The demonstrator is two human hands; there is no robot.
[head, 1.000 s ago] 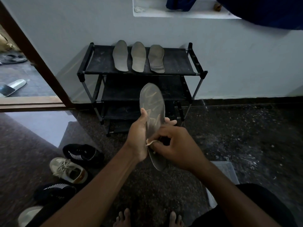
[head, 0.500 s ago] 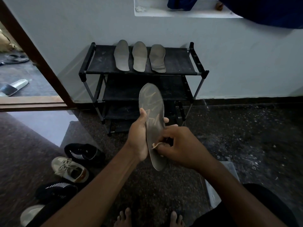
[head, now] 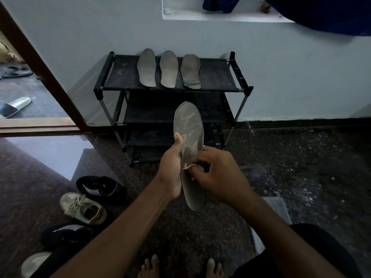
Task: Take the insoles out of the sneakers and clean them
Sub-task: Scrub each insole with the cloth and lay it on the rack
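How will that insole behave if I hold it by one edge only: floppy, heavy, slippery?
Probably fairly stiff: the insole stands up above the left hand, whose grip is mid-length only, without drooping. Likely light, since it looks thin. Pale streaks on it, above the pale scrap that the right hand pinches, may mean a slick surface.

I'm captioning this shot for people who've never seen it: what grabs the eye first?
The grey insole held upright at mid-frame: the left hand grips its edge while the right hand pinches a pale scrap against it. Behind, three insoles lie side by side on the top shelf of the black shoe rack by the wall; sneakers sit on the floor at lower left.
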